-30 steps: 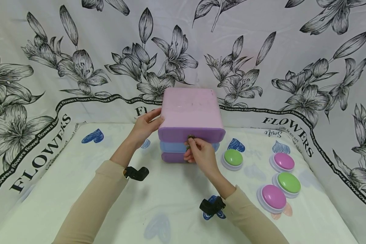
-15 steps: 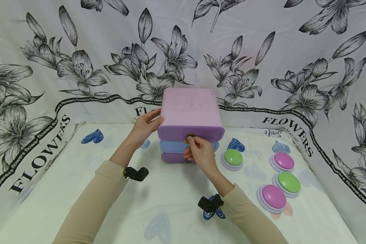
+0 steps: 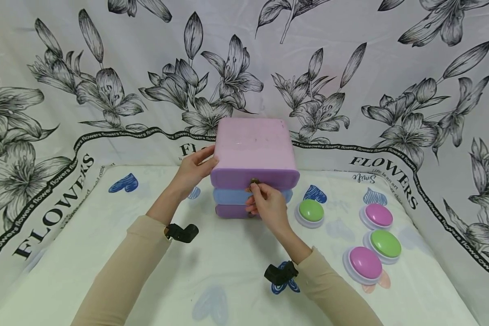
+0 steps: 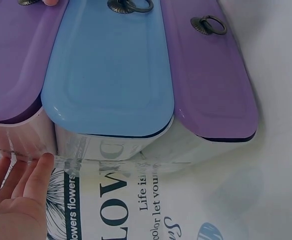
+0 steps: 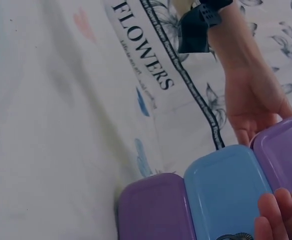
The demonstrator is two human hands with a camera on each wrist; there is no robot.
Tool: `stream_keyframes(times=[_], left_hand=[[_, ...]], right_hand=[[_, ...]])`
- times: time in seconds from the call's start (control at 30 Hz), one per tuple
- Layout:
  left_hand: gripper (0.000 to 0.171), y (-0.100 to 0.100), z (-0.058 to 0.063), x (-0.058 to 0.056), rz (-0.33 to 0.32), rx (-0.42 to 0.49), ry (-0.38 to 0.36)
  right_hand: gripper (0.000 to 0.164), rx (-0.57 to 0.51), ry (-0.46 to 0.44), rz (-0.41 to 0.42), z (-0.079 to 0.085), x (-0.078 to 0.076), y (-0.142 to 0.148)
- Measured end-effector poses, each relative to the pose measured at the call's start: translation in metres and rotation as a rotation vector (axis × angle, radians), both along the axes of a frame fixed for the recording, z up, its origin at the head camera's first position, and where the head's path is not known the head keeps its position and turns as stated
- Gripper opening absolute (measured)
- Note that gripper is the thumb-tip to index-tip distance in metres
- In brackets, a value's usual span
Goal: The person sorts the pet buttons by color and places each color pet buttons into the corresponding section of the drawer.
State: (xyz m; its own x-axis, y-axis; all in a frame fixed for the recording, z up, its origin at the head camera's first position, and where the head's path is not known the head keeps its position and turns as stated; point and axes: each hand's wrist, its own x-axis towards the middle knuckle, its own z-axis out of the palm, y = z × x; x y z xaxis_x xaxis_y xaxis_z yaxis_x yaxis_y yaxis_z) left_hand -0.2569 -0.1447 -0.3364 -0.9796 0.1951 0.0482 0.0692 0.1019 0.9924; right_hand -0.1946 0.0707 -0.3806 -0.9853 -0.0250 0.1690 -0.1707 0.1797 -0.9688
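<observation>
A small drawer chest [image 3: 254, 142] with a pink top stands against the back cloth. Its upper drawer front [image 3: 230, 178] is purple, the middle one [image 4: 108, 70] blue, and the bottom one [image 4: 213, 75] purple. My right hand [image 3: 272, 208] pinches the dark metal ring pull [image 3: 254, 181] of the upper drawer between thumb and forefinger, other fingers bent below. On the chest's left side, my left hand [image 3: 195, 168] rests with fingers straight against the wall, steadying contact visible in the left wrist view too. Behind the upper front a narrow dark gap shows in that view.
A green push light [image 3: 311, 211] sits just right of the chest. Further right lie a pink one [image 3: 378, 214], another green one [image 3: 385, 243] and another pink one [image 3: 365, 262]. Flower-printed cloth [image 3: 330, 27] hangs behind, and heart-printed cloth [image 3: 155, 280] covers the table.
The upper drawer front has shifted very slightly back toward the chest, with my right hand on its pull. My left hand has kept its place.
</observation>
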Motion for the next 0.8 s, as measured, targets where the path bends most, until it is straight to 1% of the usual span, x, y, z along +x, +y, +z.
stream_keyframes(times=[0.17, 0.23, 0.33, 0.47, 0.6, 0.63, 0.67, 0.77, 0.8], left_hand=[[0.06, 0.0, -0.001, -0.001, 0.005, 0.003, -0.001], [0.059, 0.0, -0.002, -0.002, 0.009, 0.008, -0.001], [0.06, 0.0, -0.001, -0.001, 0.009, 0.008, 0.0], [0.061, 0.0, 0.0, 0.0, 0.009, -0.004, 0.002], [0.06, 0.001, -0.001, -0.001, 0.011, 0.004, 0.001], [0.06, 0.0, -0.001, -0.001, 0.008, 0.005, 0.0], [0.059, 0.001, 0.002, 0.001, 0.004, 0.005, -0.006], [0.058, 0.003, 0.01, 0.006, -0.001, 0.0, -0.025], [0.058, 0.003, 0.011, 0.007, -0.001, 0.003, -0.032]], right_hand=[[0.029, 0.035, -0.019, -0.023, -0.008, 0.004, 0.003], [0.025, 0.053, -0.02, -0.045, -0.013, 0.007, 0.005], [0.02, 0.093, 0.006, -0.084, -0.022, 0.01, 0.009], [0.017, 0.176, 0.043, -0.14, -0.033, 0.013, 0.013], [0.016, 0.222, 0.039, -0.176, -0.041, 0.013, 0.017], [0.016, 0.226, 0.028, -0.178, -0.042, 0.013, 0.017], [0.016, 0.223, 0.013, -0.171, -0.043, 0.013, 0.018], [0.018, 0.203, -0.03, -0.131, -0.046, 0.013, 0.017], [0.019, 0.195, -0.045, -0.114, -0.046, 0.012, 0.016]])
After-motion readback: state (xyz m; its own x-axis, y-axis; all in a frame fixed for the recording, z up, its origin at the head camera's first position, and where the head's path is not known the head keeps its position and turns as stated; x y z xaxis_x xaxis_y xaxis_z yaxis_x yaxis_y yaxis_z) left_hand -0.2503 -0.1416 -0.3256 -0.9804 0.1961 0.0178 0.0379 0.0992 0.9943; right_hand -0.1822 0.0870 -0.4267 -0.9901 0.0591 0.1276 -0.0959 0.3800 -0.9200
